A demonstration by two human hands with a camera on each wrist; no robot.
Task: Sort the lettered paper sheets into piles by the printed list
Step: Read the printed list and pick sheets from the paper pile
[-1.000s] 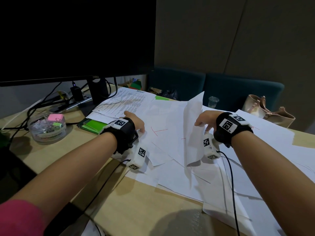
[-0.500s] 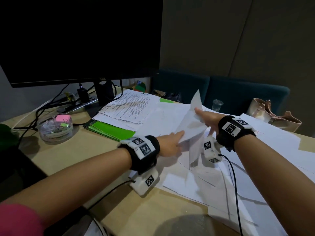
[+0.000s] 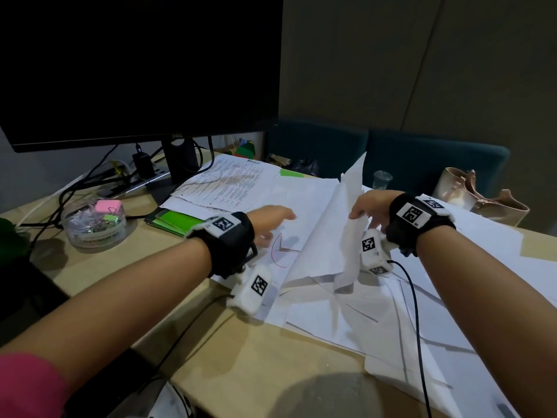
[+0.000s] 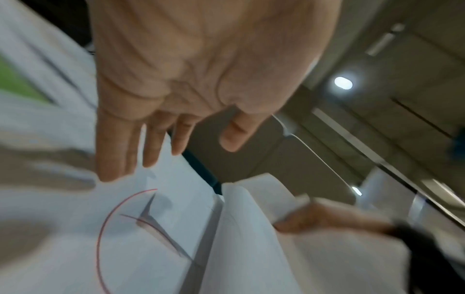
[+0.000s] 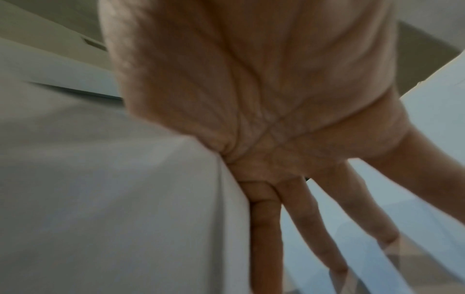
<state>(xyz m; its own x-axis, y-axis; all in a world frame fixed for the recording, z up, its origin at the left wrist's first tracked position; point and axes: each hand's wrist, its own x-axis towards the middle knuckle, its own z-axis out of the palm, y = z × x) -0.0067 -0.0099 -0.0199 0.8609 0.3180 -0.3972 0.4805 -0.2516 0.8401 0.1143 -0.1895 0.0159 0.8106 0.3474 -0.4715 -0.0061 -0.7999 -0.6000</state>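
Loose white paper sheets (image 3: 346,315) overlap across the desk. My right hand (image 3: 358,212) pinches one white sheet (image 3: 351,245) and holds it upright on its edge; the right wrist view shows that sheet (image 5: 113,199) tucked beside the fingers (image 5: 266,218), with the thumb hidden behind it. My left hand (image 3: 280,218) hovers with straight fingers over a flat sheet bearing a red curved letter (image 3: 280,248). The left wrist view shows the same open hand (image 4: 181,157) above the red mark (image 4: 120,228). The printed list (image 3: 235,185) lies at the back, near the monitor foot.
A dark monitor (image 3: 135,70) fills the back left, with cables behind it. A clear stationery box (image 3: 95,224) and a green folder (image 3: 177,221) lie to the left. A plastic cup (image 3: 382,179) and a beige bag (image 3: 482,197) stand at the back right. Bare desk (image 3: 241,357) shows in front.
My left hand reached right to the raised sheet, then drew back left over the red-marked sheet. My right hand kept hold of the upright sheet, which swung a little.
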